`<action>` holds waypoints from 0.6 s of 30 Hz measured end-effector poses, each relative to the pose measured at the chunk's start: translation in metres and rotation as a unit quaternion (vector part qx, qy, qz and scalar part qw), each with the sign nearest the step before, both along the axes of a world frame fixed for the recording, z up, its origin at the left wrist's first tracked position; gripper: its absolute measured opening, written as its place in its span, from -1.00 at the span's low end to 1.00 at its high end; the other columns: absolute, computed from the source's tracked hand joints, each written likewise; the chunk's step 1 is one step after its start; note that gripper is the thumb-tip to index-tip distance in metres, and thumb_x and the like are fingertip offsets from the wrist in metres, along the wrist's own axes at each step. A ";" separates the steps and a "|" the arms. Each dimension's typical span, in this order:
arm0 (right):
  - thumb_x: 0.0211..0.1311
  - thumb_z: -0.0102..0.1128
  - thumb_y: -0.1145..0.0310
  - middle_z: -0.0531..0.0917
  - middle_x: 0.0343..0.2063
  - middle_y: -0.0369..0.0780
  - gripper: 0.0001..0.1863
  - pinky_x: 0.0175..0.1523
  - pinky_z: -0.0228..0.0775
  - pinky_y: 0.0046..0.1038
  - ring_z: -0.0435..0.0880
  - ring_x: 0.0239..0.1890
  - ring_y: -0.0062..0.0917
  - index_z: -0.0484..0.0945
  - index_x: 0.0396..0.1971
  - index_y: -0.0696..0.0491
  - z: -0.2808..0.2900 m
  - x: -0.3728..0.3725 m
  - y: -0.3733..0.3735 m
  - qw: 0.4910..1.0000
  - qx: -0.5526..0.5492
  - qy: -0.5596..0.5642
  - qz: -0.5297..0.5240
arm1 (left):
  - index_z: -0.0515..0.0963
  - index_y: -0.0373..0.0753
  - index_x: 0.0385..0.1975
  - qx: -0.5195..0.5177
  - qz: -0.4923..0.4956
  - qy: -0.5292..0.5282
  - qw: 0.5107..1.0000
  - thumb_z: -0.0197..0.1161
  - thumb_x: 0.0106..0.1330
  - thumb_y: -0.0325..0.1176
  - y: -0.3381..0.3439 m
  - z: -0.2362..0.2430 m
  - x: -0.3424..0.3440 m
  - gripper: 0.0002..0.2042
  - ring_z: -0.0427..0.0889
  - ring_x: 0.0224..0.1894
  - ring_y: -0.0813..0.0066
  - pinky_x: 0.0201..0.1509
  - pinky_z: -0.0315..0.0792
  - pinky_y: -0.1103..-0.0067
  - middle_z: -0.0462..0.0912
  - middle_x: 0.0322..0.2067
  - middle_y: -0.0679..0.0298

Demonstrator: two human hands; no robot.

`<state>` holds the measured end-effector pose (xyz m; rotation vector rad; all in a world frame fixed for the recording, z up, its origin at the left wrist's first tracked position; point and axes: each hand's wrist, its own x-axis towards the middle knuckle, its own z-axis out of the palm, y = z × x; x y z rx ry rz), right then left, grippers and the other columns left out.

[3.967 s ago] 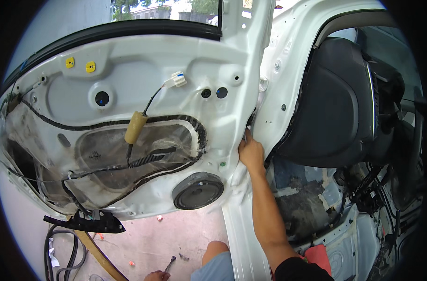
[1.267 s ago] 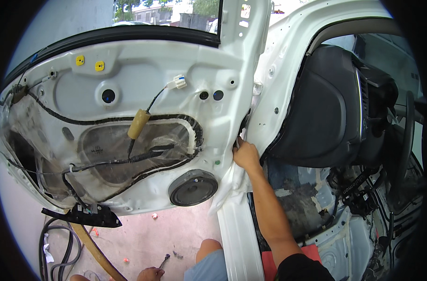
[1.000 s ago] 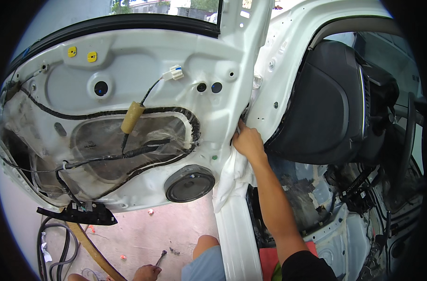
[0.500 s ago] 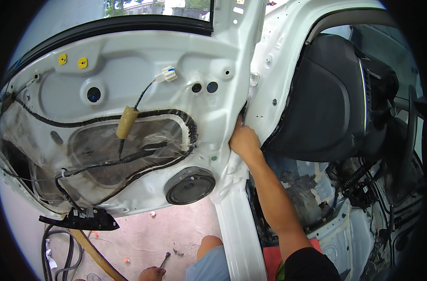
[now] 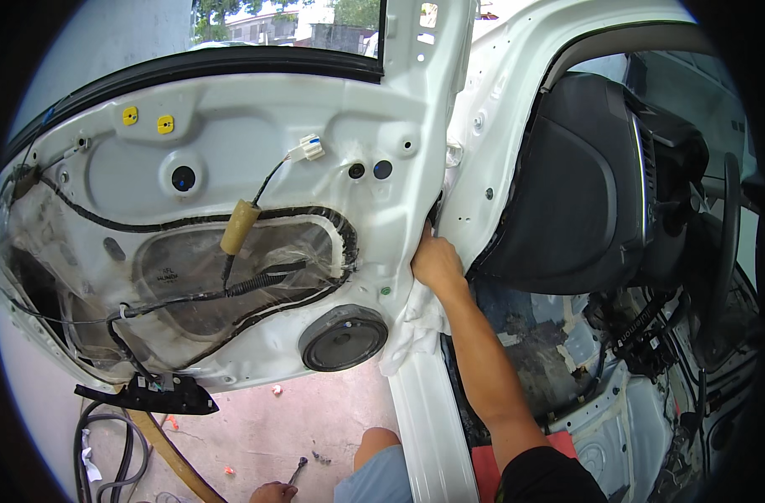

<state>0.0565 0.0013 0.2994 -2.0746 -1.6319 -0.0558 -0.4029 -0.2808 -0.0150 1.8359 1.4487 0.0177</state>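
At the hinge gap between the stripped white metal car door [image 5: 256, 168] and the white body pillar [image 5: 491, 134], I have my right hand [image 5: 437, 264] pressed in with the fingers curled around the door's front edge, and a crumpled white cloth [image 5: 412, 323] hangs just below the wrist against the foot of the pillar. I cannot tell whether that hand grips the cloth or merely rests above it, since the palm faces away. My left hand [image 5: 273, 493] shows only as knuckles at the lower edge, closed near a small dark screwdriver-like tool [image 5: 298, 468] on the pinkish concrete floor [image 5: 315, 419]; whether it actually holds the tool I cannot tell. As I judge it, the main risk is pinching: the door hangs free, and if it swings toward the pillar my fingers sit right in the closing gap. The bare sheet-metal edge there could also cut the skin if I drag along it. Loose black wiring [image 5: 256, 285] with a tan foam sleeve [image 5: 238, 228] dangles across the door opening, and a black switch panel [image 5: 147, 394] hangs from its wires under the door; a careless elbow could snag either and strain the white plug [image 5: 308, 148]. The round black speaker [image 5: 343, 338] sits near the cloth and could take a knock.
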 end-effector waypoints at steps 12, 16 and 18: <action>0.20 -0.02 0.42 0.65 -0.25 0.33 -0.29 0.07 0.47 0.10 0.65 -0.12 0.26 0.14 0.39 0.22 0.001 -0.001 -0.001 1.000 0.009 0.014 -0.006 | 0.72 -0.23 -0.21 0.003 -0.003 0.009 1.000 0.02 0.46 -0.01 0.000 0.001 0.000 -0.57 0.64 -0.10 -0.20 0.03 0.51 0.14 0.69 -0.22 -0.16; 0.20 -0.01 0.41 0.64 -0.26 0.34 -0.31 0.06 0.47 0.10 0.65 -0.14 0.26 0.16 0.37 0.22 -0.003 0.003 0.003 1.000 0.028 0.006 0.001 | 0.72 -0.23 -0.22 -0.005 -0.014 0.027 1.000 0.03 0.45 -0.05 0.001 0.003 0.002 -0.59 0.64 -0.10 -0.21 0.03 0.51 0.13 0.69 -0.23 -0.18; 0.20 -0.01 0.39 0.64 -0.26 0.35 -0.30 0.06 0.47 0.10 0.66 -0.14 0.26 0.16 0.38 0.20 -0.006 0.005 0.005 1.000 0.026 0.005 -0.003 | 0.72 -0.23 -0.22 -0.002 -0.009 0.015 1.000 0.04 0.44 -0.06 0.001 0.003 0.002 -0.60 0.64 -0.10 -0.20 0.02 0.51 0.14 0.69 -0.23 -0.18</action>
